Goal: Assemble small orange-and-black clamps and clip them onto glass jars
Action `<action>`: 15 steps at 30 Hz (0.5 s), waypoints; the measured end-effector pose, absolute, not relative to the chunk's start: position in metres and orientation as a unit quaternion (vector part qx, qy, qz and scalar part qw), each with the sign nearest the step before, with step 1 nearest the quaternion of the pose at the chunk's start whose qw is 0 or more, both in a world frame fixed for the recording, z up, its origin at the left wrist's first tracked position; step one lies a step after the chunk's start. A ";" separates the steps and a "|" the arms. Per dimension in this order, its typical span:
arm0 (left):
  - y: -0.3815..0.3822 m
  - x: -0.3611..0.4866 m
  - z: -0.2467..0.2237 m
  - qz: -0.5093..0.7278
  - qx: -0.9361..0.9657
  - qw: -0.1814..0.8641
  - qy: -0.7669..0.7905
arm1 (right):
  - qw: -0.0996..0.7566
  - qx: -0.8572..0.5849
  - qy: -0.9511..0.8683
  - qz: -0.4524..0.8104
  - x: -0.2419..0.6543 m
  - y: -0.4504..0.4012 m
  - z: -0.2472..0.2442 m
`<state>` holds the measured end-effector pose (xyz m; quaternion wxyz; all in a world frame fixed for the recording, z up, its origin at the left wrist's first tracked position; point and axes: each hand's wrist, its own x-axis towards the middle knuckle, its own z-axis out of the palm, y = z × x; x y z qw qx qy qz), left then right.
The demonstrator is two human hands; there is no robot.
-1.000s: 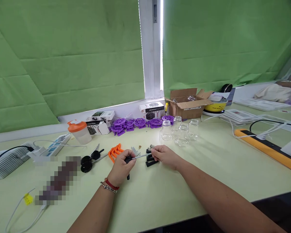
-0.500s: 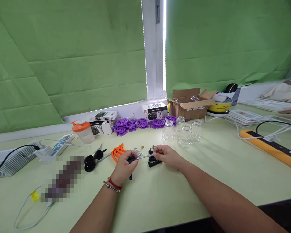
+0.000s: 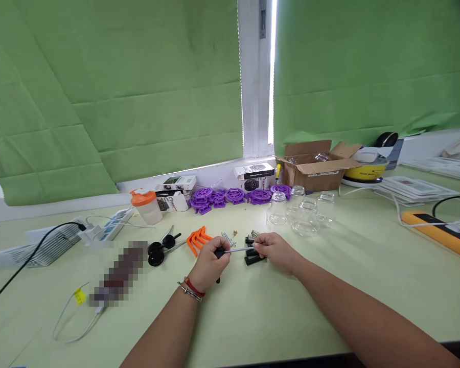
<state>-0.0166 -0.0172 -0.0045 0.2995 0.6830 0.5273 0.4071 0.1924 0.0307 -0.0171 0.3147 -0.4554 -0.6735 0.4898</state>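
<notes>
My left hand (image 3: 212, 260) is closed around a black part at the left end of a thin metal rod (image 3: 239, 250). The rod's right end sits between the pinched fingers of my right hand (image 3: 271, 248), which hide its tip. Black handle-like pieces (image 3: 254, 259) lie on the table just beside my right fingers. Behind my hands are metal screws (image 3: 227, 238), small springs (image 3: 254, 234) and tiny brass-coloured parts (image 3: 235, 233). Orange curved pieces (image 3: 198, 239) lie to the left of these, and black round parts with metal shafts (image 3: 156, 254) are farther left.
Purple wheel-shaped parts (image 3: 234, 196) line the back near white boxes (image 3: 254, 171). Clear glass jars (image 3: 305, 219) stand at right, before an open cardboard box (image 3: 322, 176). An orange-lidded cup (image 3: 145, 207), power strips (image 3: 117, 225) and cables are at left.
The camera view has turned slightly left, so the table items appear farther right. Both hands keep their hold on the rod, and a person's hand at the right edge has left the view.
</notes>
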 end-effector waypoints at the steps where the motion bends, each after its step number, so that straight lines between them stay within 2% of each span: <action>1: -0.017 -0.017 -0.005 0.408 0.681 0.303 0.527 | 0.315 -0.454 -0.675 0.488 0.193 0.031 -0.017; 7: -0.016 -0.020 -0.004 0.420 0.676 0.303 0.525 | 0.350 -0.394 -0.708 0.470 0.195 0.027 -0.012; 15: -0.016 -0.019 -0.004 0.401 0.693 0.317 0.508 | 0.317 -0.434 -0.713 0.451 0.193 0.027 -0.013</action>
